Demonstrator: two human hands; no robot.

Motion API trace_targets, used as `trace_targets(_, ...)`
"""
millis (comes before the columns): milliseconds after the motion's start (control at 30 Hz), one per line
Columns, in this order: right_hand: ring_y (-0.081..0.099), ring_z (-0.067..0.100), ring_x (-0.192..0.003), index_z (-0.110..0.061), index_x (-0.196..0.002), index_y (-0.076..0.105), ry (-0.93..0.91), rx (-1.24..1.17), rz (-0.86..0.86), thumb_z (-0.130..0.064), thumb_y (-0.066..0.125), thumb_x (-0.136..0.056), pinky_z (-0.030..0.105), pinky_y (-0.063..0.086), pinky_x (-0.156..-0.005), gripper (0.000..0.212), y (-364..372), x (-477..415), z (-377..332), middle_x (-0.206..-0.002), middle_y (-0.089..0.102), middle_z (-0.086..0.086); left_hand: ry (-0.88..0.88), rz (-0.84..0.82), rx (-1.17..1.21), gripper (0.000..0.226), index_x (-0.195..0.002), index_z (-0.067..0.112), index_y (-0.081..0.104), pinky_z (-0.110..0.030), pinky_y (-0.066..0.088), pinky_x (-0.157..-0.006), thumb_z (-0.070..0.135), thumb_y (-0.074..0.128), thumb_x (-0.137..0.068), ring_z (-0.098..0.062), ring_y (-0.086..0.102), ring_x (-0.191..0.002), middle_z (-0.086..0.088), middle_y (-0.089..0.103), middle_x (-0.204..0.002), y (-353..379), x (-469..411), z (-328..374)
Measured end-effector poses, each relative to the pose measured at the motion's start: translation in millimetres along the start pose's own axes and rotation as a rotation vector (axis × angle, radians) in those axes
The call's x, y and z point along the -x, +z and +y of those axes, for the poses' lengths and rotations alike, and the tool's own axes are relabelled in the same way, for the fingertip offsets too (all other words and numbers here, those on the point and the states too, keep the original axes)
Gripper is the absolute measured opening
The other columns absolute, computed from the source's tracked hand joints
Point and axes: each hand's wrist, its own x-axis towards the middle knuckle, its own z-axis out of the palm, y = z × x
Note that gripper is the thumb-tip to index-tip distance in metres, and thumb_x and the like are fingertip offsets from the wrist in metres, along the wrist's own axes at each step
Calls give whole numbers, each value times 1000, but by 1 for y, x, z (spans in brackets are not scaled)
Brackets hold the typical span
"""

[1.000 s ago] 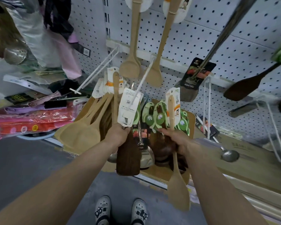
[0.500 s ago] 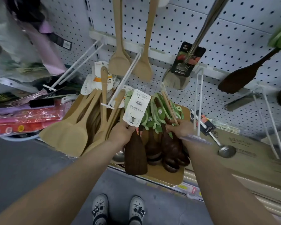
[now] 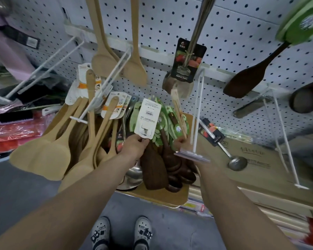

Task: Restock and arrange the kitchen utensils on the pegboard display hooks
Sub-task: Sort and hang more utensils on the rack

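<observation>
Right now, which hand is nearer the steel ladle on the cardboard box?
Right. The right hand sits left of the ladle; the left hand, pinching a white card, is farther left.

"HONG JAYU" on hanging black card tag point(image 3: 188, 60); same on ladle's black tag point(image 3: 214, 137), white tag point(image 3: 147, 118) print illegible

Our right hand point(image 3: 179, 142) has moved in among the green-carded spoons point(image 3: 163, 123), behind the hook's tag strip point(image 3: 192, 156). The pale spatula no longer dangles below it; only a thin pale handle point(image 3: 178, 112) rises from it. Our left hand point(image 3: 134, 148) has carried the dark spatula point(image 3: 153, 166) rightward.
</observation>
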Motion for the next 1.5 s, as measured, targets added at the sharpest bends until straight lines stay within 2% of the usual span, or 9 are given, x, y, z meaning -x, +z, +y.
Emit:
trace_targets(100,53,2,-47,-11,-86,70,57,-95,-163,-36,69,-91,14,40,-47,25,-22,52,-56,-79,71,7,-21,9,12,29,-119,8,62,-46,49,-92,24,59,-95,-36,60,-108,-16,65,-116,8,1,7)
trace_targets(233,46,3,-37,-8,-87,69,116,-158,-366,-34,79,-81,16,33,-38,29,-29,85,-72,-50,56,-7,-42,22,56,11,-97,13,63,-44,52,-80,23,60,-94,-37,64,-92,-20,68,-103,12,2,13)
trace_targets(500,43,-2,-30,-10,-75,56,90,-145,-125,-12,70,-89,10,33,-35,20,-11,68,-61,-60,47,2,-45,83,100,14,-102,4,55,-29,56,-51,2,41,-100,-18,62,-55,-13,61,-86,-24,11,5)
trace_targets(667,56,11,-48,-10,-89,60,195,39,-102,-17,71,-88,22,46,-47,13,22,72,-84,-72,61,4,-52,71,137,13,-103,4,56,-39,59,-64,1,43,-99,-20,62,-62,-7,61,-75,-51,19,-2)
trace_targets(867,51,14,-51,-6,-109,55,315,-21,-117,-13,66,-92,15,35,-32,21,41,80,-99,-78,54,8,-82,-47,246,19,-99,7,57,-46,56,-78,-5,43,-95,-24,63,-63,-15,64,-78,-65,27,-6)
trace_targets(1000,68,24,-76,-1,-114,65,245,194,-18,-20,71,-87,30,56,-63,34,49,85,-94,-94,69,12,-89,-130,238,17,-96,9,58,-46,54,-83,0,44,-97,-23,65,-66,-12,67,-75,-67,34,-5)
trace_targets(1133,65,33,-103,-2,-115,63,238,328,145,-25,68,-89,30,49,-73,35,59,87,-96,-110,68,16,-90,-165,252,19,-88,6,59,-34,51,-65,-1,44,-98,-23,59,-60,-8,64,-66,-73,35,-10)
trace_targets(1367,67,29,-98,-7,-111,69,325,265,148,-24,74,-84,28,50,-72,32,78,92,-101,-106,69,13,-39,-174,166,15,-89,11,62,-48,56,-83,4,51,-97,-31,67,-77,-14,66,-82,-89,37,-26)
trace_targets(1500,70,26,-83,-7,-102,69,352,103,131,-29,76,-82,33,57,-73,30,86,96,-94,-90,71,10,-36,-174,197,15,-89,9,61,-40,56,-76,5,49,-98,-29,65,-77,-13,66,-81,-94,38,-26)
